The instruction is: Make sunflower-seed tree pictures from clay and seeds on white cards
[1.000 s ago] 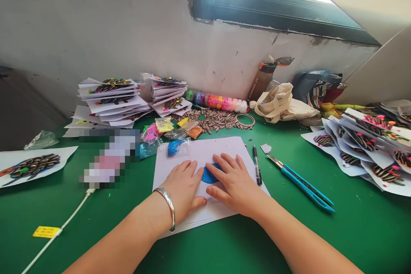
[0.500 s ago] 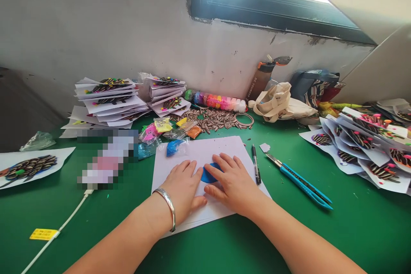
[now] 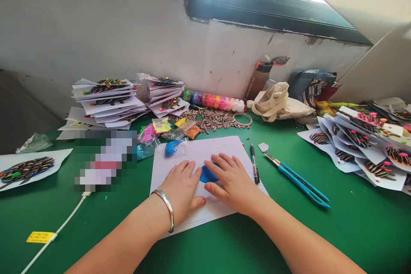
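A flattened patch of blue clay (image 3: pixel 208 174) lies on a stack of white paper (image 3: pixel 195 147). My right hand (image 3: pixel 229 182) rests over its right part, fingers spread and index finger across the blue. On the other side, my left hand (image 3: pixel 181 186) lies flat on the paper with its fingertips at the patch's left edge. A silver bangle (image 3: pixel 167 207) circles the left wrist. Part of the blue patch is hidden under the right fingers. Above the left hand, a small bag of blue clay (image 3: pixel 172 147) sits on the paper.
A pen (image 3: pixel 254 163) and a blue utility knife (image 3: pixel 298 182) lie right of the paper. Behind are bags of coloured clay (image 3: pixel 160 125), striped sunflower seeds (image 3: pixel 210 120) and a bottle (image 3: pixel 258 79). Stacked seed pictures (image 3: pixel 109 105) stand left, more pictures (image 3: pixel 353 145) right.
The whole view has shifted very slightly. My right index finger has moved a little over the blue clay; the left hand stays almost still.
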The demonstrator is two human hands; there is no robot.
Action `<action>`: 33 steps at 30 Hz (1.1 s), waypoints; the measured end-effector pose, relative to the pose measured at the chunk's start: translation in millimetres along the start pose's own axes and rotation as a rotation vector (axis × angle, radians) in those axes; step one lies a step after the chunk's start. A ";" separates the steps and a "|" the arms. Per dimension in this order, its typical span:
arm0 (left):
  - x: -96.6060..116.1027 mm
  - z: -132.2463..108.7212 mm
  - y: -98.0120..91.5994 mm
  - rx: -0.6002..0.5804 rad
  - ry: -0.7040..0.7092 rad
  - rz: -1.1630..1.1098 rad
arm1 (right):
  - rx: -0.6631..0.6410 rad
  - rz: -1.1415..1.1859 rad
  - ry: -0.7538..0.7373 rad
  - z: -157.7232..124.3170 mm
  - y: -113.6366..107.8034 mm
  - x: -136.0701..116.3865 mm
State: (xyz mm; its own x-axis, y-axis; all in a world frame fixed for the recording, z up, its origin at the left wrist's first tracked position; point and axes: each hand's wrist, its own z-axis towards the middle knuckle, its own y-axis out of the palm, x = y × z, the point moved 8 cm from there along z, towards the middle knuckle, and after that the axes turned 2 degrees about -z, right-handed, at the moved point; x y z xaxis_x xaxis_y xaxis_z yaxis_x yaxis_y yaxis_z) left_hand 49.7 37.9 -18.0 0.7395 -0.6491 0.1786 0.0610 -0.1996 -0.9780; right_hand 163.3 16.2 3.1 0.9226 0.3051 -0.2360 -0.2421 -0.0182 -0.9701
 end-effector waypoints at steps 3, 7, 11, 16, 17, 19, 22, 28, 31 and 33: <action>0.7 -0.6 -2.4 -0.007 -0.007 -0.012 | 0.010 0.016 0.008 1.3 -1.0 3.0; 1.7 -1.0 -3.4 -0.018 -0.006 -0.008 | 0.027 -0.010 -0.001 2.2 -2.5 1.6; 2.3 -0.4 -3.4 -0.019 0.001 0.009 | 0.038 -0.018 -0.012 1.1 -4.0 -0.7; 3.7 -0.7 -3.8 -0.039 -0.001 0.018 | 0.029 -0.017 -0.009 1.2 -4.3 -0.1; 3.9 -0.8 -4.1 -0.042 -0.003 0.014 | 0.027 -0.012 -0.008 1.6 -4.2 -0.1; 4.2 -1.0 -5.4 -0.040 -0.006 0.003 | 0.025 -0.007 -0.005 2.4 -4.1 -0.5; 4.0 -0.9 -7.6 -0.036 -0.015 -0.013 | 0.025 -0.009 -0.005 2.9 -4.2 -1.2; 4.4 -1.1 -8.6 -0.072 -0.025 0.001 | 0.041 0.060 0.007 2.3 -6.7 9.8; 4.0 -1.0 -8.4 -0.071 -0.026 0.002 | 0.051 0.061 0.018 1.8 -7.6 16.4; 3.5 -0.7 -7.6 -0.062 -0.023 0.004 | 0.052 0.034 0.001 1.2 -7.6 16.3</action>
State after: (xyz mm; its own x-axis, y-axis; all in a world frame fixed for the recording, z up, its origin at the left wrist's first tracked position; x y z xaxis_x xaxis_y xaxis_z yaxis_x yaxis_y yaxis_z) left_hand 51.4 36.7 -9.9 0.7548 -0.6330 0.1719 0.0172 -0.2428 -0.9699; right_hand 179.9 22.5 6.7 0.9139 0.3043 -0.2689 -0.2885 0.0206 -0.9572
